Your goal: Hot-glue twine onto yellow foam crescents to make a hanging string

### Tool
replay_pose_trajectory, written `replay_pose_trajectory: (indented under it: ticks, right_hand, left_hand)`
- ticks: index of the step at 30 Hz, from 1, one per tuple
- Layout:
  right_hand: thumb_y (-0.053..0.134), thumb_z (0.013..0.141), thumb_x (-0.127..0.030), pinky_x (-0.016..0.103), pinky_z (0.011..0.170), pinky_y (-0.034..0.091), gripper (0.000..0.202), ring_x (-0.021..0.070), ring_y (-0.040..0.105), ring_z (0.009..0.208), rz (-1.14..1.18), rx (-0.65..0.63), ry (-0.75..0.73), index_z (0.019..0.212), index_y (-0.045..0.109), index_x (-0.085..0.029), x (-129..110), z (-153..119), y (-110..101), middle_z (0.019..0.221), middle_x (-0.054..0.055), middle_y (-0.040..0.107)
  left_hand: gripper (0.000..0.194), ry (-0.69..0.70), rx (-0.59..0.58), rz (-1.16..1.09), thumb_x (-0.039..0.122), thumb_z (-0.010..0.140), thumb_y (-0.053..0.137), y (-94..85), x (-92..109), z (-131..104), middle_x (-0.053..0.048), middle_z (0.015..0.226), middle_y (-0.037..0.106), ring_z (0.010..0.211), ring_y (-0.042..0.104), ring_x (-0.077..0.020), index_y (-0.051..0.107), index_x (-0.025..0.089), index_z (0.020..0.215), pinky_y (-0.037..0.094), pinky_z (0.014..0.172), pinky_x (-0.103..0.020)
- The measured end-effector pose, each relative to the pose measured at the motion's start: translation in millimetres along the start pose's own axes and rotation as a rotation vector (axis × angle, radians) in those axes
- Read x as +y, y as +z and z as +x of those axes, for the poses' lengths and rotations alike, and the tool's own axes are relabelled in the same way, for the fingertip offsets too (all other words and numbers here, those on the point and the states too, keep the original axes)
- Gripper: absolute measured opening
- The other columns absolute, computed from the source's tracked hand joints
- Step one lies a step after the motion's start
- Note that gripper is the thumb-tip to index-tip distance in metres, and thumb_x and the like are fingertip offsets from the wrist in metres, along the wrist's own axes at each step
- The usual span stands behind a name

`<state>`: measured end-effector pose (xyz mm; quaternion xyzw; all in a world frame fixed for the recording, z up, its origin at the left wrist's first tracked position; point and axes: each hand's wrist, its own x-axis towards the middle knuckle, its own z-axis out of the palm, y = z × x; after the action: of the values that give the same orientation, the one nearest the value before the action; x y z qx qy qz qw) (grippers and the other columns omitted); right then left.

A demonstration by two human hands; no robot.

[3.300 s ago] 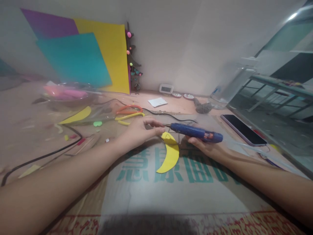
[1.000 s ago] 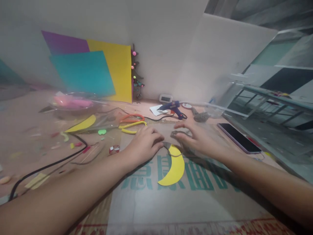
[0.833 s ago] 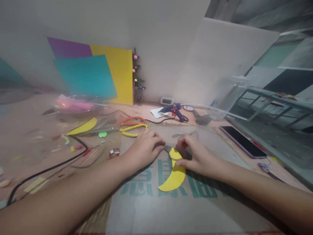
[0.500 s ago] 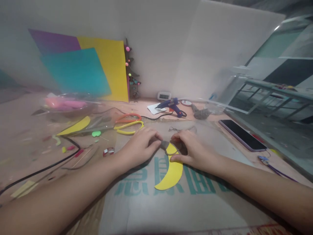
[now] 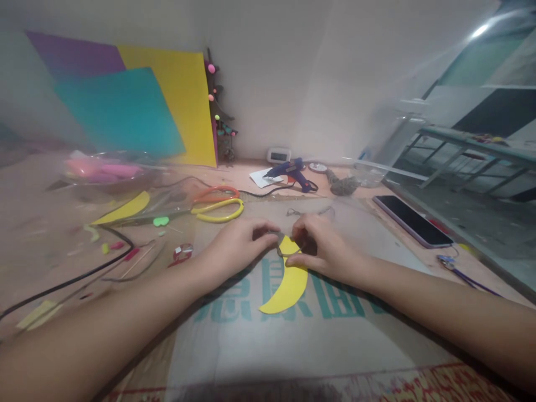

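A yellow crescent-shaped cutout (image 5: pixel 290 286), banana-like in outline, lies over the printed sheet in front of me. A thin grey cord (image 5: pixel 286 254) crosses its upper part in a loop. My left hand (image 5: pixel 245 241) is closed at the crescent's upper left, thumb and fingertips pinched on the cord. My right hand (image 5: pixel 329 245) grips the crescent's upper right edge, with the thumb on its face and the curled fingers behind. Those fingers partly hide the crescent's tip and the cord's far end.
Scissors with orange and yellow handles (image 5: pixel 220 211) lie beyond my left hand, near a second yellow crescent (image 5: pixel 123 209). A blue glue gun (image 5: pixel 288 169) and a grey yarn bundle (image 5: pixel 342 184) are at the back. A phone (image 5: pixel 412 220) lies right; a black cable (image 5: pixel 84 277) runs left.
The view has shifted slightly, so everything sits a little higher and further left. Both hands keep their places at the crescent's top, and the cord loop has changed shape slightly.
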<state>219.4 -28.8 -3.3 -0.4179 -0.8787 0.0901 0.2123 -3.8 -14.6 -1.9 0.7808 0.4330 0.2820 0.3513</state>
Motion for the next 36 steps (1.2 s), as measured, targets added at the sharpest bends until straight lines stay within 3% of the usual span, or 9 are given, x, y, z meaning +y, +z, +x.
replay_pose_trajectory:
  ticks: [6,13,18,23,30,36]
  right_hand:
    - [0.067,0.085,-0.038,0.035,0.076,0.045,0.026,0.0208,0.056,0.083,0.019,0.028,-0.050,0.098,0.052,-0.021,0,-5,-1,0.094,0.006,0.063]
    - [0.058,0.090,-0.024,0.029,0.069,0.049,0.004,0.0160,0.060,0.076,0.135,0.070,-0.054,0.094,0.058,-0.022,2,-4,2,0.087,0.003,0.067]
    - [0.054,0.092,-0.022,0.026,0.067,0.049,0.007,0.0141,0.062,0.074,0.177,0.091,-0.094,0.093,0.061,-0.022,1,-4,2,0.086,0.002,0.068]
    - [0.055,0.092,-0.022,0.025,0.065,0.048,0.006,0.0137,0.060,0.071,0.142,0.123,-0.095,0.093,0.061,-0.020,-2,-2,-2,0.084,0.003,0.067]
    - [0.057,0.091,-0.024,0.028,0.064,0.042,0.009,0.0147,0.052,0.067,0.033,0.163,-0.189,0.088,0.064,-0.020,1,0,-8,0.070,0.001,0.056]
    - [0.056,0.092,-0.024,0.028,0.065,0.041,0.011,0.0145,0.052,0.068,0.036,0.168,-0.128,0.089,0.065,-0.020,4,0,-6,0.073,0.001,0.057]
  left_hand:
    - [0.026,-0.080,0.060,-0.084,0.040,0.082,0.060,-0.5,-6,3,-0.002,0.086,0.071,0.075,0.062,-0.0168,0.066,0.017,0.091,0.045,0.065,-0.026]
    - [0.034,0.001,0.019,0.073,0.047,0.089,0.048,-1.6,-1,-1,-0.001,0.078,0.069,0.072,0.058,-0.0168,0.066,0.018,0.084,0.040,0.062,-0.026]
    - [0.036,0.065,-0.045,0.139,0.042,0.093,0.041,-1.7,3,-4,-0.001,0.079,0.068,0.073,0.058,-0.0160,0.067,0.018,0.087,0.038,0.061,-0.025]
    - [0.037,0.065,-0.035,0.204,0.043,0.093,0.039,-0.8,1,-2,-0.001,0.075,0.065,0.070,0.056,-0.0157,0.065,0.017,0.082,0.035,0.060,-0.026]
    - [0.037,0.058,-0.035,0.220,0.042,0.093,0.038,-1.8,2,-3,0.000,0.071,0.060,0.068,0.053,-0.0154,0.060,0.017,0.077,0.033,0.058,-0.027]
    - [0.036,0.051,-0.047,0.224,0.041,0.093,0.038,-2.5,5,-4,0.000,0.069,0.057,0.066,0.052,-0.0150,0.059,0.017,0.075,0.032,0.058,-0.027]
